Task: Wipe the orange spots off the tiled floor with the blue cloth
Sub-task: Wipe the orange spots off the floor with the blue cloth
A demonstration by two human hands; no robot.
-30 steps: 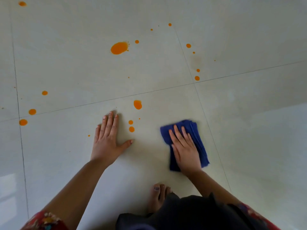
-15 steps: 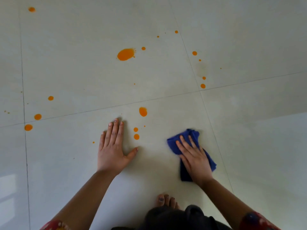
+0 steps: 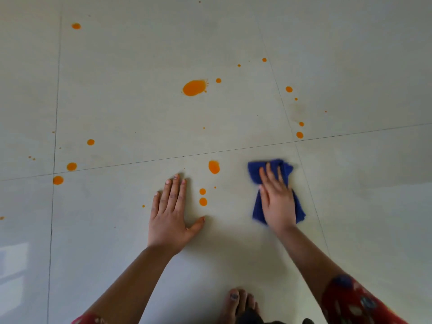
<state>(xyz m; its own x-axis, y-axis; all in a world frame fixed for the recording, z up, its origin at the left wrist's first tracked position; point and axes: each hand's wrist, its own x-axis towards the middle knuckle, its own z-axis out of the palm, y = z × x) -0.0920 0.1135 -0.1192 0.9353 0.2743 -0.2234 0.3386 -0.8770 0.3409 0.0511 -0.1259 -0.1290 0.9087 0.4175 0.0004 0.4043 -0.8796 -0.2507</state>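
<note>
Pressing flat on the blue cloth [image 3: 253,171], the right hand [image 3: 277,199] is seen with fingers straight and slightly spread; nothing is gripped.

Cloth: now bunched under the palm, where a second ago it was laid as a neat fold. It has been carried forward over the tiled floor [image 3: 140,101], so its front edge is level with the oval orange spot [image 3: 214,167], to that spot's right and apart from it.

Left hand [image 3: 168,218]: planted palm-down, fingers straight, thumb out, unmoved; two small spots [image 3: 203,201] lie just beside its forefinger.

Spots: none is judged wiped by this stroke. The oval spot, the small pair, the big splash [image 3: 194,87] and the scattered drops [image 3: 299,135] remain.

Outlook: a sweep to the left is judged necessary to reach the oval spot.
</note>
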